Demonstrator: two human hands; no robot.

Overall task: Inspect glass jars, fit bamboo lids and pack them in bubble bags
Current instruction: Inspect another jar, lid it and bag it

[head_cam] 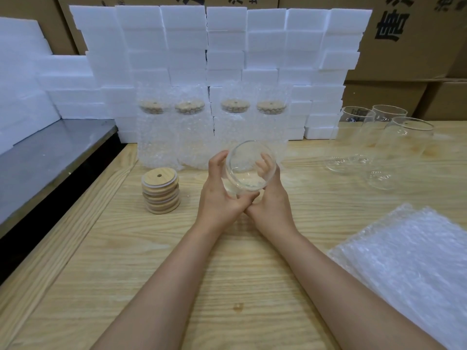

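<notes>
Your left hand (220, 198) and right hand (271, 199) both grip the same glass jar (249, 170), lifted just above the wooden table (227, 274). Your left fingers curl round its left side, and your right fingers wrap its right side and show through the glass. The heels of your 2 hands touch beneath its base. The jar is tilted, its open mouth turned up toward you, and it has no lid on it.

Just to the left of your left hand, a stack of bamboo lids (161, 190) sits on the table; the top lid has a small hole in it. Beyond your fingertips, 4 lidded jars in bubble bags (192, 137) stand upright in a row, close together. Behind them is a wall of white foam blocks (227, 46), with cardboard boxes (409, 46) behind that.

Well out to the right of your right hand and farther back, 3 empty glass jars (401, 147) stand grouped together. Nearer you on that same side, beside your right forearm, lies a flat pile of bubble bags (409, 261). Far off past your left hand runs a grey metal surface (50, 152).
</notes>
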